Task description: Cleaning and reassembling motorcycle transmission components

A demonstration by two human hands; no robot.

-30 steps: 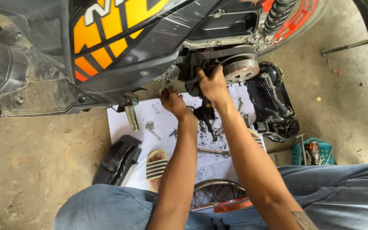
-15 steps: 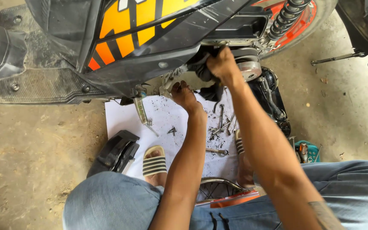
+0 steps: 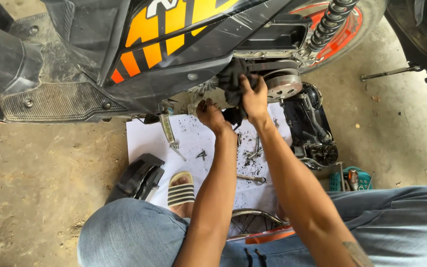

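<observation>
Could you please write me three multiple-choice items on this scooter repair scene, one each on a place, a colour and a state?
1. Where do the loose bolts lie?
A. on the white sheet
B. in the teal basket
C. on the footboard

2. What colour is the shock spring?
A. yellow
B. black
C. white

3. What is the right hand doing?
A. resting flat on the knee
B. gripping a dark rag at the engine
C. holding a hammer

Answers:
1 A, the bolts are scattered on the sheet under the scooter.
2 B, the coil beside the red rear rim is black.
3 B, its fingers close around the rag against the open engine, while the left hand reaches in just beside it.
</observation>
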